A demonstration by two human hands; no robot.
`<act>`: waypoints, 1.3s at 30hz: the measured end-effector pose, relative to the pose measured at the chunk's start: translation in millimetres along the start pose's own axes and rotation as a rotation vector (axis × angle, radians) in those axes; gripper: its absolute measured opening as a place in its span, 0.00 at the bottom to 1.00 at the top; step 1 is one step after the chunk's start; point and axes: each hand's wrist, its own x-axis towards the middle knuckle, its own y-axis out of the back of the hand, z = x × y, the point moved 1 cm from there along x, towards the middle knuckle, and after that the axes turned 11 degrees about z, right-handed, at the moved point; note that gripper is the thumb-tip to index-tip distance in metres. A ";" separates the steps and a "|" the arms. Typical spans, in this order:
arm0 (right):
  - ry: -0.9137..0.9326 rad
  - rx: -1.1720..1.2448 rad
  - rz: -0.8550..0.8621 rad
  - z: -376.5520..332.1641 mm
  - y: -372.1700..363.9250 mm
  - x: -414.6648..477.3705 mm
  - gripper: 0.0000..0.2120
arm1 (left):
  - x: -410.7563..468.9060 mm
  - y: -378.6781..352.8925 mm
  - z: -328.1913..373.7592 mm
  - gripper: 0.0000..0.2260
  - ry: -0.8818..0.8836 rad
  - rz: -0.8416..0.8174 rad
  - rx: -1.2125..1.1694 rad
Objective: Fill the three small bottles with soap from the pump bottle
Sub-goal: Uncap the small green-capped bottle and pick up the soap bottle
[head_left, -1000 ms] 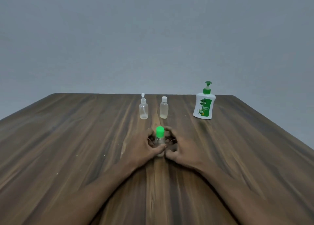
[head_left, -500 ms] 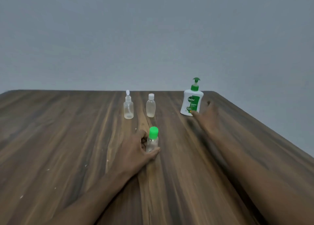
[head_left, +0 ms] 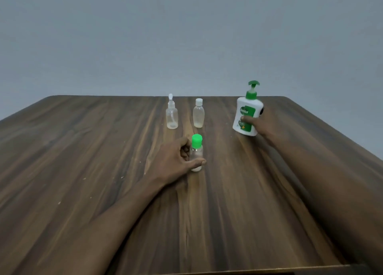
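A white pump bottle (head_left: 246, 108) with green pump head and label is shown tilted at far right, gripped by the right hand (head_left: 264, 123). A clear green-capped bottle (head_left: 196, 151) is held upright on the table (head_left: 83, 150) by the left hand (head_left: 173, 160). Behind it, a clear nozzle-topped bottle (head_left: 172, 118) and a white-capped bottle (head_left: 198, 116) are seen upright, side by side, apart.

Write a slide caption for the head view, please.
Left hand holds the green-capped bottle while right hand grips the Dettol pump bottle.

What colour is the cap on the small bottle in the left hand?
Bright green cap, seen in the head view.
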 end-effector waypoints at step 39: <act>0.782 -0.702 -0.016 -106.6 -57.4 -173.9 0.25 | -12.2 1.9 3.6 0.16 0.129 0.053 -0.043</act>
